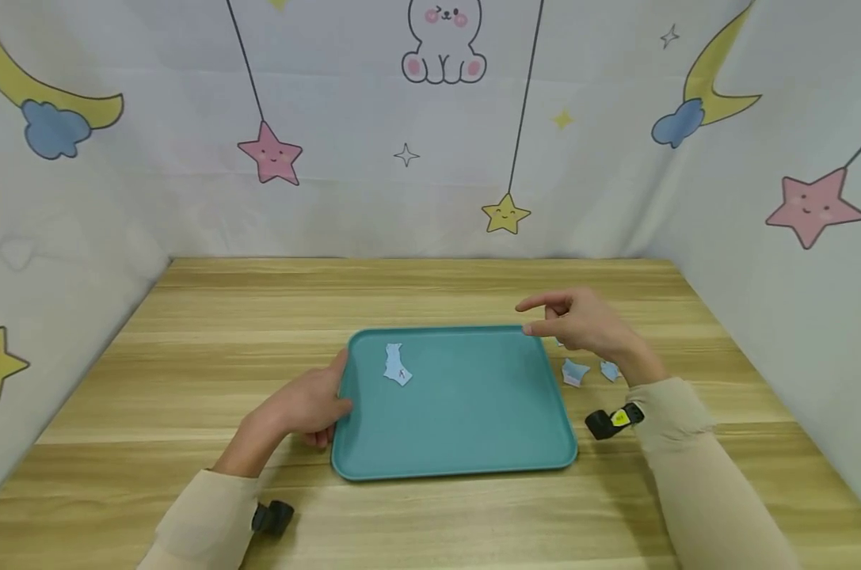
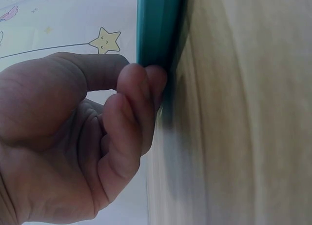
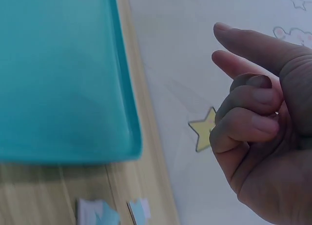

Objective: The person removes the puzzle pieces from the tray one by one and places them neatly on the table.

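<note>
A teal rectangular tray lies on the wooden table. My left hand grips its left rim, thumb on top; in the left wrist view that hand's curled fingers meet the tray's edge from below. One irregular light-blue piece, with a small dark mark, lies in the tray's upper left. Over the far right corner hovers my right hand, thumb and index finger extended apart, the others curled, with nothing held. Beneath and beside it lie small blue-and-white pieces, one partly hidden by the hand.
Another small piece lies near the right wrist. Wooden tabletop surrounds the tray. White curtains with printed stars and moons border the table at the back and both sides.
</note>
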The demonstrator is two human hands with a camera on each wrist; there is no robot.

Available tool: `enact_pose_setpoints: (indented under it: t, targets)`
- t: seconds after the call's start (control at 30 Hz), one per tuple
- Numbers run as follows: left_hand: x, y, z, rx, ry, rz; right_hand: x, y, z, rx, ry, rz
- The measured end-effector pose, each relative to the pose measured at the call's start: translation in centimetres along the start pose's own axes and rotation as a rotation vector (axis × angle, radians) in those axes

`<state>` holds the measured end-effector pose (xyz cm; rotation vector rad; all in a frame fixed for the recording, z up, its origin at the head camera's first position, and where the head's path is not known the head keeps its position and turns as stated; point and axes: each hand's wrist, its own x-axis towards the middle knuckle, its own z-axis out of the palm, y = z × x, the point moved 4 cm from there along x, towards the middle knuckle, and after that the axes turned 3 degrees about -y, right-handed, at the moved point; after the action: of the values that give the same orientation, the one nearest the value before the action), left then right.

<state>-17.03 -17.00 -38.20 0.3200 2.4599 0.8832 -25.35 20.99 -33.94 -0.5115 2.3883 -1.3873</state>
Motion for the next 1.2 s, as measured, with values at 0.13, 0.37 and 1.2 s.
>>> enact_pose_setpoints:
  t: [0.13,0.37,1.2]
  targets:
    - [0.0,0.1,0.0,-0.001,0.002,-0.001,1.3,-0.5,1.7,-0.002,-0.026,-0.017]
    - [-0.2,0.1,0.0,-0.004,0.003,-0.001,3.5,-1.5,4.9,-0.044,-0.099,-0.064]
    - [0.0,0.1,0.0,0.003,0.007,-0.018,7.0,-1.7,11.3,-0.058,-0.239,0.021]
